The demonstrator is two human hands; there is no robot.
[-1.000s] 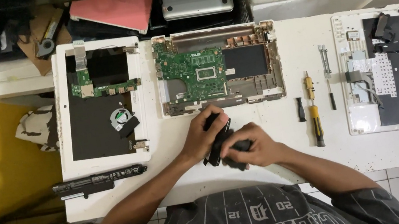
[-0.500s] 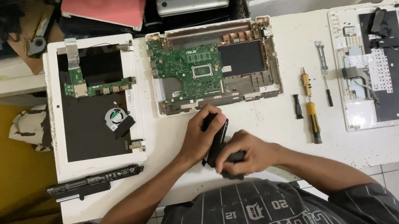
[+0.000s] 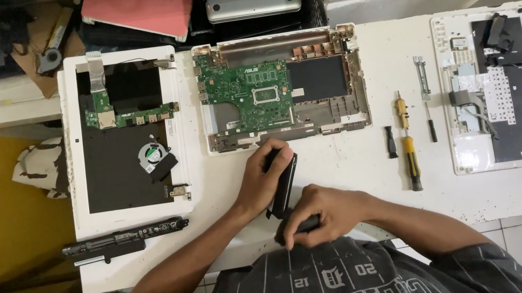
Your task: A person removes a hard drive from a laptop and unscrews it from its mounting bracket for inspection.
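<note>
A white table [image 3: 379, 176] carries everything, seen from above. On its left lies a white laptop lid panel [image 3: 125, 134] with a black inner face, a small green board and a round fan on it. In the middle, just beyond the hands, sits the open laptop base [image 3: 324, 79] with its green mainboard [image 3: 245, 96]. At the right lies the white keyboard deck [image 3: 493, 90], underside up. Below the lid panel, at the table's front left edge, rests a long black battery bar [image 3: 124, 238].

Both forearms reach in from the bottom edge and meet at the table's front middle. The left hand [image 3: 261, 183] is curled, its fingers wrapped over the upper end of a slim black part [image 3: 284, 185] that stands tilted on the table, just in front of the laptop base. The right hand [image 3: 329, 213] is clenched around the lower end of the same black part, knuckles up.

To the right of the hands, well apart, lie a yellow-handled screwdriver [image 3: 409, 150], a small black bit [image 3: 390, 142] and a thin metal bracket [image 3: 420, 70].
</note>
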